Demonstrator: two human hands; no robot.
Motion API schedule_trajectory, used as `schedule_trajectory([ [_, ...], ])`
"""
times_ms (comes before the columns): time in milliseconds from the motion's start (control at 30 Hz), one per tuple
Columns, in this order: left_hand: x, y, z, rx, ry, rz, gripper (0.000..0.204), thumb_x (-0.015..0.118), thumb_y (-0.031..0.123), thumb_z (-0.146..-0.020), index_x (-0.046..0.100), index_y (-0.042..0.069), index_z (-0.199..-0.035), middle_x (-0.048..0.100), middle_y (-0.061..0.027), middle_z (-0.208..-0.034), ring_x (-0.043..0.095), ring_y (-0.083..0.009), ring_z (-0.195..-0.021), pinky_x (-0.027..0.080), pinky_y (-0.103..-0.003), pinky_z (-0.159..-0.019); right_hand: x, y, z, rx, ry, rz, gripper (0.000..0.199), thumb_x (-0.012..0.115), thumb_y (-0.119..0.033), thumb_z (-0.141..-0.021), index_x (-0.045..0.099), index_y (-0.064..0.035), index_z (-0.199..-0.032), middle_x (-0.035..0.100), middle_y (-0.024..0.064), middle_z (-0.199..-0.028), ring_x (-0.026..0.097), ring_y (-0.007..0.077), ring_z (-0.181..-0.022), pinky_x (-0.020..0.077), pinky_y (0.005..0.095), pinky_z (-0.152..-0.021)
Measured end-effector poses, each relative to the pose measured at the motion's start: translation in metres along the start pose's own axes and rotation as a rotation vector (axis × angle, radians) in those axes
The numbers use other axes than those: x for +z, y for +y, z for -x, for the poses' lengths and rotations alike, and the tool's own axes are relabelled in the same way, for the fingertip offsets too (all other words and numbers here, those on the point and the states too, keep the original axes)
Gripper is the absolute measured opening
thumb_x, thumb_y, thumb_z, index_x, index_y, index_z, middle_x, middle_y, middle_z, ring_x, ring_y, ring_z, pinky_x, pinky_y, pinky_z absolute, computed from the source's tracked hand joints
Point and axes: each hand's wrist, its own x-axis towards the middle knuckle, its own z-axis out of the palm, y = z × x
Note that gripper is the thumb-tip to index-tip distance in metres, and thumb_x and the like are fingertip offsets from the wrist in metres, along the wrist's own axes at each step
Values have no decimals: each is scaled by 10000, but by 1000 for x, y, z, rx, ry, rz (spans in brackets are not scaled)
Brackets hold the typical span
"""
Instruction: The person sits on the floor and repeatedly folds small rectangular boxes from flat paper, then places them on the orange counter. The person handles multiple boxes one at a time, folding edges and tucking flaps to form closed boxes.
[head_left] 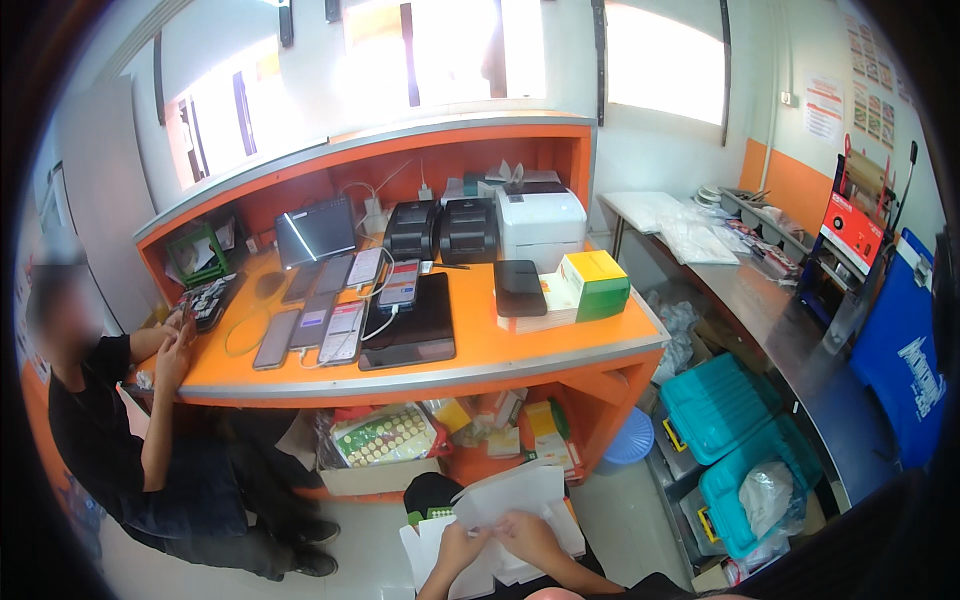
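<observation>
Low in the view, over my lap, lies an unfolded white sheet of paper or thin card (520, 490) with bent-up edges. My left hand (463, 547) is closed on its near left part, fingers bent and thumb inward. Close beside it, my right hand (528, 538) pinches the same white sheet, and the fingertips of both hands almost meet. More white pieces (425, 545) lie under and beside my left hand. A small green patterned patch (438, 513) shows at the sheet's left edge. Exactly what the fingertips pinch is too small to make out.
An orange desk (480, 365) ahead carries several phones (343, 330), a black tablet (408, 335), a laptop (318, 233), a white printer (540, 222) and a yellow-green box (592, 285). Teal-lidded bins (720, 405) stand right. A seated person (130, 420) at left handles something small.
</observation>
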Motion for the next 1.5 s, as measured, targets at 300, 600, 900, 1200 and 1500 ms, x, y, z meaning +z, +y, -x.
schedule_trajectory([
  [300,-23,-42,7,-29,-210,16,545,663,265,-836,503,-1,-1284,671,-176,-1082,674,-298,-931,522,-355,-819,-29,8,-8,-161,721,-139,461,462,-279,-973,461,33,-1312,528,178,-1211,499,297,-1156,379,359,-994],
  [600,-3,-7,20,161,-34,358,513,382,244,-1004,298,-3,-1446,485,-234,-1358,487,-308,-1251,356,-362,-1049,12,49,-10,172,-47,-987,513,249,-358,-1053,403,-17,-1404,483,89,-1369,457,159,-1245,369,305,-1026],
  [900,3,6,15,7,155,652,387,491,299,-1016,572,-26,-1209,636,-36,-1029,571,-98,-893,450,-235,-801,12,51,-13,25,-53,-786,285,547,-128,-980,577,15,-1225,650,42,-1078,598,52,-918,490,200,-767],
  [1200,-12,-19,12,-76,192,660,390,462,334,-1025,642,40,-844,585,54,-704,497,-16,-601,396,-206,-541,-1,42,-13,62,-188,-621,211,564,-155,-977,673,24,-1007,671,-1,-846,601,46,-762,484,205,-687],
  [1500,-17,-18,13,5,205,639,313,493,282,-1015,610,6,-925,589,34,-759,514,-31,-666,398,-197,-596,1,33,-23,-15,-187,-774,197,538,-119,-985,592,7,-1125,634,13,-966,588,45,-847,485,209,-710],
])
